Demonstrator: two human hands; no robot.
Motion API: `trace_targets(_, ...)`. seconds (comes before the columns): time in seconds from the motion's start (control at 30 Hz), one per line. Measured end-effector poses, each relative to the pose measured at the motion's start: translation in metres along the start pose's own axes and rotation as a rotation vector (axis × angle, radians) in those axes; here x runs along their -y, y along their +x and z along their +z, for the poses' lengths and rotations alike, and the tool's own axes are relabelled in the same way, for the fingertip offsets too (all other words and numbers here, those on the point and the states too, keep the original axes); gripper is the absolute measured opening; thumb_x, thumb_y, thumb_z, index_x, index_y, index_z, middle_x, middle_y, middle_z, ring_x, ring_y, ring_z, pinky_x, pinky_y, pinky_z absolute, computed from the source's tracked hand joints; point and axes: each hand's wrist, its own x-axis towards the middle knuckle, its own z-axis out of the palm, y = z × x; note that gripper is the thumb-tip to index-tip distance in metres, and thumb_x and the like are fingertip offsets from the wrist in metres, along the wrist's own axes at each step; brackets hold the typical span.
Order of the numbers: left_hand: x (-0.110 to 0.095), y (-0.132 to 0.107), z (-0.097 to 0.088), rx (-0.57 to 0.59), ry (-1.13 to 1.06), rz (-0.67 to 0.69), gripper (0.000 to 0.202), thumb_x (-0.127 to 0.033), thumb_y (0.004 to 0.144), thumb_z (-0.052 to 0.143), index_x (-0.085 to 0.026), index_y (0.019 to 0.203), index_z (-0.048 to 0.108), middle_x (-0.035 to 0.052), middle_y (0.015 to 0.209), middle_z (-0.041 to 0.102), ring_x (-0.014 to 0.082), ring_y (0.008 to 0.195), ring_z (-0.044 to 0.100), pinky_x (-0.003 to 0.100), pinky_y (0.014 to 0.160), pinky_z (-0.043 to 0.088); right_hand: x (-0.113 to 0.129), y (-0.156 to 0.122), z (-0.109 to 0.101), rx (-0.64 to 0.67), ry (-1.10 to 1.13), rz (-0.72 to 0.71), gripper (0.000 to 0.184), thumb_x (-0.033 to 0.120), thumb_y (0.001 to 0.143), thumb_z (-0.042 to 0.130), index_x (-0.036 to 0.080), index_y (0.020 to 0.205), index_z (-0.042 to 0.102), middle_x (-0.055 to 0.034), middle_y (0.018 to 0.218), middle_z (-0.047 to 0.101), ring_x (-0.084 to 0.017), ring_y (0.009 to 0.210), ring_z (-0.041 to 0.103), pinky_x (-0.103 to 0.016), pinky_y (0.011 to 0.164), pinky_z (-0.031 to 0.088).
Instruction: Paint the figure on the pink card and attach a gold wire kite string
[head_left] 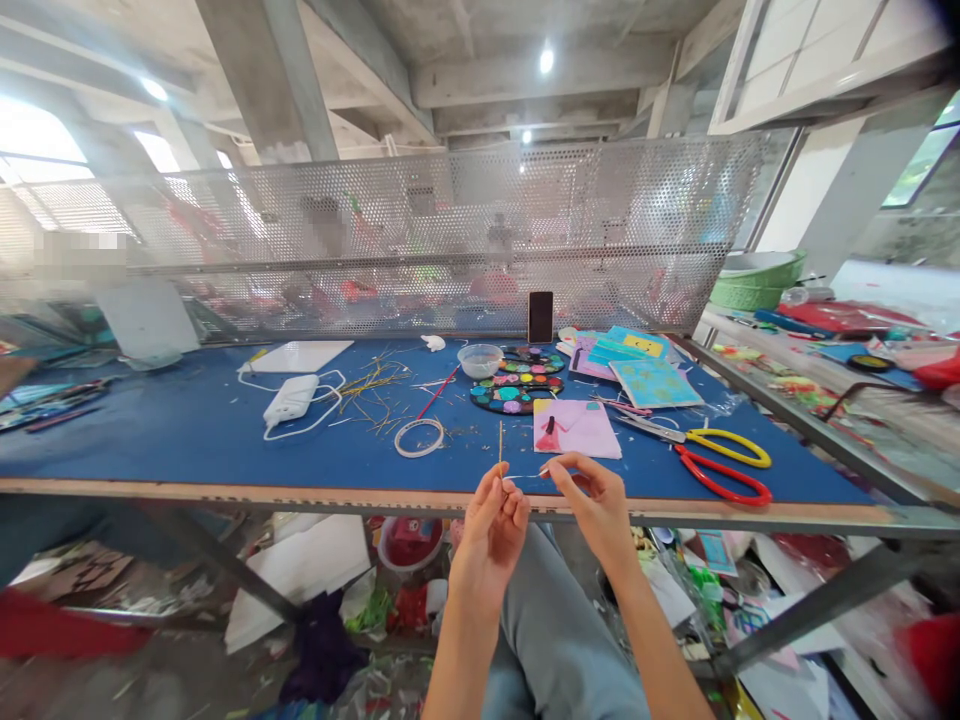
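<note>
Near the front edge of the blue table, my left hand (495, 515) is closed in a pinch round a thin tan stick (501, 442), which points upright. A narrow white strip (526, 477) runs from the stick across to my right hand (589, 490), whose thumb and forefinger pinch its other end. Just beyond my hands lies a pink painted card (581, 428) with a red and black figure. A white ring, perhaps a roll of tape (418, 451), rests to the left. To the right lie scissors (724, 450) with one yellow and one red handle.
Paint palettes (517, 393), a clear bowl (480, 360) and a phone (540, 317) stand farther back. Painted cards (656, 382) are piled at right. Loose tan stalks (375, 380) and a white corded power strip (291, 399) lie left. A perforated metal screen (420, 250) bounds the table.
</note>
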Motion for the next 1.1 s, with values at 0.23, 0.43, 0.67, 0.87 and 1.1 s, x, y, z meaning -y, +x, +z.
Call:
trace_targets(0.23, -0.001, -0.001, 0.003, -0.014, -0.014, -0.012, 0.013, -0.003, 0.081, 0.07, -0.014, 0.088, 0.07, -0.0005, 0.072, 0.068, 0.0074, 0.065, 0.068, 0.016, 0.069, 0.058, -0.003, 0.002, -0.001, 0.022, -0.029, 0.002, 0.025, 0.041, 0.085, 0.065, 0.019, 0.075, 0.073, -0.0057, 0.08, 0.073, -0.02, 0.079, 0.068, -0.027, 0.067, 0.052)
trace_targets(0.43, -0.003, 0.0, 0.0, -0.044, 0.04, 0.03, 0.021, -0.01, 0.069, 0.084, -0.014, 0.083, 0.069, -0.001, 0.071, 0.07, 0.008, 0.065, 0.069, 0.016, 0.067, 0.058, -0.001, 0.002, 0.002, 0.022, -0.023, -0.004, 0.025, 0.04, 0.085, 0.065, 0.019, 0.075, 0.072, -0.0052, 0.079, 0.073, -0.02, 0.079, 0.066, -0.027, 0.067, 0.051)
trace_targets(0.67, -0.005, -0.001, -0.005, 0.057, 0.199, 0.153, 0.034, -0.029, 0.064, 0.09, -0.016, 0.085, 0.067, -0.0026, 0.075, 0.068, 0.006, 0.066, 0.065, 0.015, 0.067, 0.056, 0.005, -0.002, 0.005, 0.019, -0.024, -0.037, 0.023, 0.038, 0.087, 0.065, 0.02, 0.076, 0.072, -0.0042, 0.078, 0.072, -0.018, 0.077, 0.065, -0.026, 0.067, 0.05)
trace_targets(0.87, -0.008, -0.001, -0.005, 0.015, 0.194, 0.112, 0.036, -0.03, 0.062, 0.092, -0.016, 0.085, 0.068, -0.0034, 0.075, 0.064, 0.0047, 0.066, 0.063, 0.013, 0.065, 0.055, 0.008, -0.004, 0.008, 0.031, -0.06, -0.064, 0.023, 0.037, 0.088, 0.063, 0.019, 0.076, 0.071, -0.0037, 0.078, 0.072, -0.018, 0.077, 0.067, -0.025, 0.068, 0.051)
trace_targets(1.1, -0.011, 0.004, -0.007, -0.005, 0.093, 0.148, 0.038, -0.027, 0.056, 0.094, -0.015, 0.084, 0.07, -0.0028, 0.079, 0.063, 0.0069, 0.071, 0.064, 0.017, 0.068, 0.057, 0.002, -0.006, 0.008, -0.027, -0.164, -0.075, 0.022, 0.035, 0.087, 0.062, 0.019, 0.075, 0.07, -0.0029, 0.076, 0.071, -0.016, 0.069, 0.064, -0.025, 0.065, 0.051)
